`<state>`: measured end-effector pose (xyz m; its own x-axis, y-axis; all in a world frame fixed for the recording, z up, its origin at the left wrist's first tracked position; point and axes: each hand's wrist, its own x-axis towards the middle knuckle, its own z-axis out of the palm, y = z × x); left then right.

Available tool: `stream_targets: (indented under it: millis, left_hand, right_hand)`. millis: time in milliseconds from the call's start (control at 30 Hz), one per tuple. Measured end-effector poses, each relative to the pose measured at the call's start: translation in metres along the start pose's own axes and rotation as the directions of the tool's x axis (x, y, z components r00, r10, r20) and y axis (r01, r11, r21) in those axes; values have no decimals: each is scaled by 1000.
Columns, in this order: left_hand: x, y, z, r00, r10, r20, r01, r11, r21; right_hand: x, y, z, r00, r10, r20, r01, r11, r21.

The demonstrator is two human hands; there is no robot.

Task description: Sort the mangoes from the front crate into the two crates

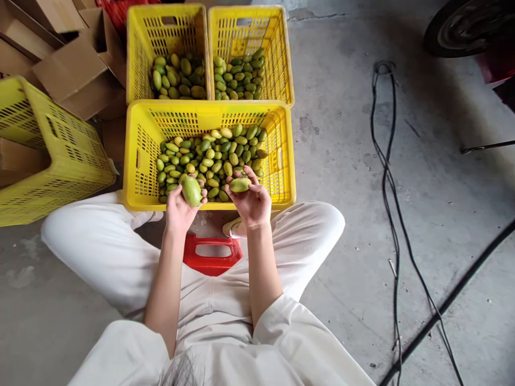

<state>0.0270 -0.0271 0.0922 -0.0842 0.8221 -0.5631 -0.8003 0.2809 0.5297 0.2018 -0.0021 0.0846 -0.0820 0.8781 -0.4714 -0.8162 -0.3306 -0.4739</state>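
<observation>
My left hand [181, 209] is wrapped round a plump green mango [191, 191], holding it up over the near edge of the front yellow crate [209, 206]. To its right, my right hand [252, 203] is palm up, with its fingers curled round a smaller, yellowish-green mango [240, 185]. Beneath both hands, a heap of green and yellowish mangoes [209, 154] covers much of the crate's floor. The two hands are apart from each other.
Behind stand two yellow crates, one at left [129, 53] and one at right [290, 59], both holding similar fruit. Another yellow crate [68, 145] and cardboard boxes [72, 69] are at left. A red stool [213, 262] is under me. Black cables [386, 166] lie right, below a wheel [462, 27].
</observation>
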Motion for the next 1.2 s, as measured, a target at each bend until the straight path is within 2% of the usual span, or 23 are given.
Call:
stream_targets:
  millis: [100, 200, 367, 533, 733, 867, 967, 1067, 1200]
  left_hand:
    - [0, 0, -1, 999, -16, -45, 15, 1000, -16]
    - [0, -2, -2, 999, -2, -44, 3, 1000, 25]
    - [-2, -6, -2, 995, 63, 79, -66, 997, 38]
    - [0, -7, -5, 984, 61, 168, -76, 993, 85]
    - [2, -3, -9, 994, 0, 112, -3, 1000, 25]
    - [0, -3, -12, 997, -39, 71, 31, 994, 102]
    - [1, -7, -13, 994, 0, 114, -17, 989, 144]
    - [1, -11, -12, 986, 43, 163, -63, 991, 115]
    - [-1, -11, -7, 987, 35, 157, -42, 998, 44]
  right_hand:
    - [2, 4, 1, 1000, -12, 6, 13, 999, -52]
    - [2, 6, 0, 999, -30, -13, 28, 995, -95]
    - [0, 6, -1, 999, -42, -8, 41, 996, -76]
    - [1, 3, -6, 994, -105, 26, 107, 990, -92]
    - [5, 2, -11, 990, -103, 91, 112, 989, -94]
    - [2, 2, -10, 993, -90, 80, 97, 992, -82]
    - [0, 2, -8, 989, -113, 97, 125, 985, -119]
    - [-1, 4, -7, 988, -115, 101, 125, 987, -98]
    - [0, 6, -9, 995, -70, 70, 73, 996, -45]
